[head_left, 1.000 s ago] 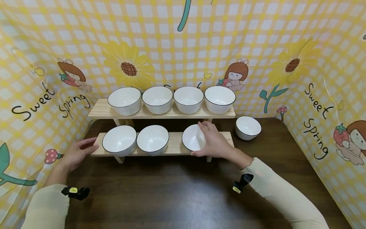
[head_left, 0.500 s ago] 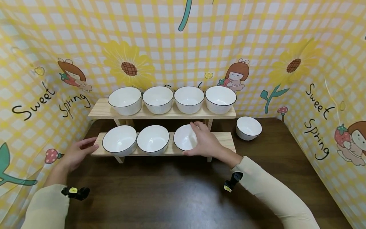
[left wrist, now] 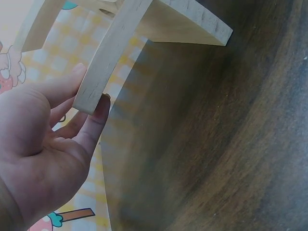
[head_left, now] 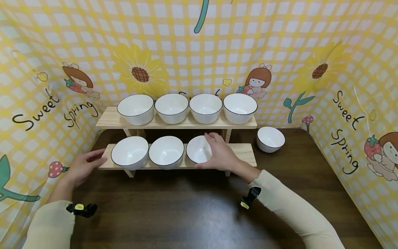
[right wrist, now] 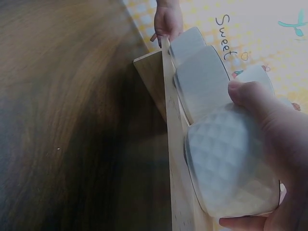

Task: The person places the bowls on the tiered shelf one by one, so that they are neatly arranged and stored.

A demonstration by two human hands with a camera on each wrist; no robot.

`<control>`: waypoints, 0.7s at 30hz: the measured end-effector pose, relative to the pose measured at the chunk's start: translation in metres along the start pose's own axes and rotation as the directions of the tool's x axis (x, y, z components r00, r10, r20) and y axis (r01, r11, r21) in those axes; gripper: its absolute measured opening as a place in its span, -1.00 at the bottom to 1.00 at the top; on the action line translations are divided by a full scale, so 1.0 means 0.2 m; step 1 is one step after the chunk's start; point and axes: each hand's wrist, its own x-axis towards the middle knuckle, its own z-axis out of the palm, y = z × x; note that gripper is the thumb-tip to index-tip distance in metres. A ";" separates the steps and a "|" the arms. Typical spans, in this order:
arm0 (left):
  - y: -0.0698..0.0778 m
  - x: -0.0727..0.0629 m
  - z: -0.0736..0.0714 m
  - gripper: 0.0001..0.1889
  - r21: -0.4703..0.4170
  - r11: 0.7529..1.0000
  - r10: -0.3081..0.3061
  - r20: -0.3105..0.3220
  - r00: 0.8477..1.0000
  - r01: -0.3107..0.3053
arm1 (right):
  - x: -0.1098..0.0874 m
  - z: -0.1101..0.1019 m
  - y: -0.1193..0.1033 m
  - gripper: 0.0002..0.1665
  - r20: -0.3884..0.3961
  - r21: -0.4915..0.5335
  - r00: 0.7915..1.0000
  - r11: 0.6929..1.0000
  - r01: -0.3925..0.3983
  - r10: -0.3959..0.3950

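Note:
On the lower board (head_left: 244, 154) of a two-step wooden shelf, my right hand (head_left: 221, 155) grips a small white bowl (head_left: 196, 150) with a dark rim. The right wrist view shows the diamond-patterned side (right wrist: 226, 159) of this bowl, thumb and fingers spread around it. Close on its left stand two more white bowls, the middle one (head_left: 166, 152) and the left one (head_left: 129, 152). My left hand (head_left: 81, 168) pinches the left end of the lower board; in the left wrist view, the thumb lies on one face of the board (left wrist: 108, 62) and fingertips on the other.
Several white bowls line the upper board (head_left: 107, 119), the rightmost bowl (head_left: 239, 108) near its end. One small textured bowl (head_left: 270, 139) stands on the dark wood table (head_left: 174, 211), right of the shelf. A yellow checked cloth (head_left: 192, 52) encloses the back and sides.
My right hand has slid the small bowl leftward along the lower board, up beside the middle bowl. The left hand has stayed at the board's end.

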 end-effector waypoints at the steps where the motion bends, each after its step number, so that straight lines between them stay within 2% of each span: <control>1: 0.00 0.00 0.00 -0.15 -0.001 1.000 0.000 -0.001 1.000 0.000 | 0.00 0.00 0.00 0.50 0.002 0.000 1.000 1.000 -0.002 0.002; 12: 0.00 0.00 0.00 -0.15 0.016 1.000 0.003 -0.007 1.000 -0.003 | 0.00 -0.01 0.00 0.54 0.049 -0.010 0.999 1.000 -0.006 0.007; 21: 0.00 0.00 -0.01 -0.15 0.010 1.000 0.005 -0.005 1.000 -0.005 | -0.05 -0.04 0.02 0.58 0.050 -0.040 0.998 0.998 0.051 -0.049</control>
